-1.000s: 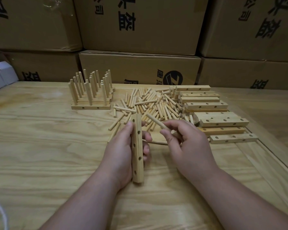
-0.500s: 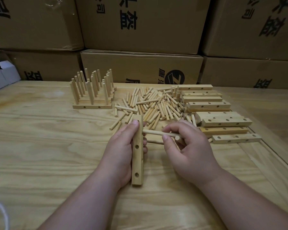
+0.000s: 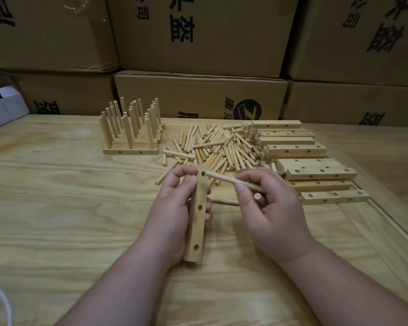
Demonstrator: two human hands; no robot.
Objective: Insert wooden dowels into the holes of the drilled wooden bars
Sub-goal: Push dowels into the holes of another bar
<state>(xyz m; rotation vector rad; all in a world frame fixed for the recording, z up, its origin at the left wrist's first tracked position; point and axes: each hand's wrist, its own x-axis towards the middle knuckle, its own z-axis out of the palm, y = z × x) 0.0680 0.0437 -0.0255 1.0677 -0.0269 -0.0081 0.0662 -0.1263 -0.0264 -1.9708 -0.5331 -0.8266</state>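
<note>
The left hand [image 3: 172,215] gripped the drilled bar [image 3: 196,217] just above the surface [image 3: 57,208], long axis running six to twelve o'clock, holes facing three o'clock. The right hand [image 3: 271,215] pinched a dowel [image 3: 231,180] lying nearly level, its tip pointing at nine o'clock and meeting the bar's far hole. At twelve o'clock lay the loose dowel pile [image 3: 217,149]
</note>
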